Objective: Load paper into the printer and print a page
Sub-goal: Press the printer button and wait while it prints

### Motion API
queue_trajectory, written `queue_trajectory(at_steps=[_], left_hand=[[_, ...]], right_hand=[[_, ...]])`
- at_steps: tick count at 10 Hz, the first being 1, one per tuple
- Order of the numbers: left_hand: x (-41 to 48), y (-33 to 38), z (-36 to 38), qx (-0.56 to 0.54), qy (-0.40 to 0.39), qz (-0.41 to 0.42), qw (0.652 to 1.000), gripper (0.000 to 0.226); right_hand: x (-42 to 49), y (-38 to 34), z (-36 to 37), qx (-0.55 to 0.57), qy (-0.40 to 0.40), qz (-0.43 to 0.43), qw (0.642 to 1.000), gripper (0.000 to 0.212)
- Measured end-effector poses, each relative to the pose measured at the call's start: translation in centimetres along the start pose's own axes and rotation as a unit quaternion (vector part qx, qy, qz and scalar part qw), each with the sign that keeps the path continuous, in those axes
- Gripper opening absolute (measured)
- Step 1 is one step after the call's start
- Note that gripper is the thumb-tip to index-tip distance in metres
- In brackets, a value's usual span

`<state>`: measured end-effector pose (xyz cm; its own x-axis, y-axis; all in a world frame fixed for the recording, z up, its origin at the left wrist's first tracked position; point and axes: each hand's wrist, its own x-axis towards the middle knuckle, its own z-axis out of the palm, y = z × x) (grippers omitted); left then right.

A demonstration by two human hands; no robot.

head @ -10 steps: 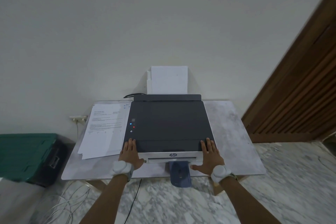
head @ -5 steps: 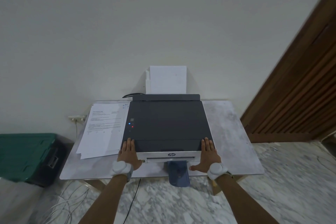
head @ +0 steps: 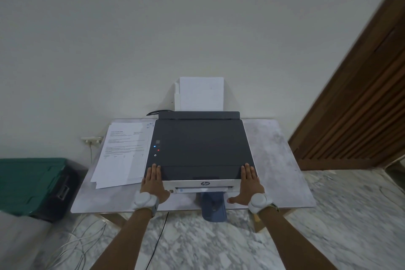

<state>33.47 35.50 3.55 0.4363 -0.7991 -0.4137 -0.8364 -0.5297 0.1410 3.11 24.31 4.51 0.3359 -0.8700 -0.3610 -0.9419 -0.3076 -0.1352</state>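
A dark-topped printer [head: 199, 144] with a white front stands on a pale marble-look table [head: 278, 160]. White blank paper [head: 200, 94] stands upright in its rear feed. A blue output tray [head: 213, 206] sticks out at the front with no sheet on it. Blue, red and white lights glow on the left panel. My left hand [head: 153, 182] clasps the front left corner, fingers lying on the lid. My right hand [head: 249, 184] holds the front right corner the same way, thumb spread toward the tray.
A stack of printed sheets [head: 123, 153] lies left of the printer. A green storage box [head: 28, 184] sits on the floor at left, under a wall socket [head: 92, 139]. Loose cables [head: 72, 245] trail under the table. A wooden slatted door [head: 361, 105] is at right.
Both hands stay on the printer's front corners. The view has shifted slightly; the printer and papers look unmoved on the table.
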Motion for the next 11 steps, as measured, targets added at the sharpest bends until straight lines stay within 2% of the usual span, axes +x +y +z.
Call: queue_trajectory(at_steps=[11], left_hand=[[0.52, -0.97, -0.21, -0.008, -0.010, 0.022, 1.000, 0.101]], right_hand=[[-0.19, 0.21, -0.17, -0.019, -0.002, -0.006, 1.000, 0.136]])
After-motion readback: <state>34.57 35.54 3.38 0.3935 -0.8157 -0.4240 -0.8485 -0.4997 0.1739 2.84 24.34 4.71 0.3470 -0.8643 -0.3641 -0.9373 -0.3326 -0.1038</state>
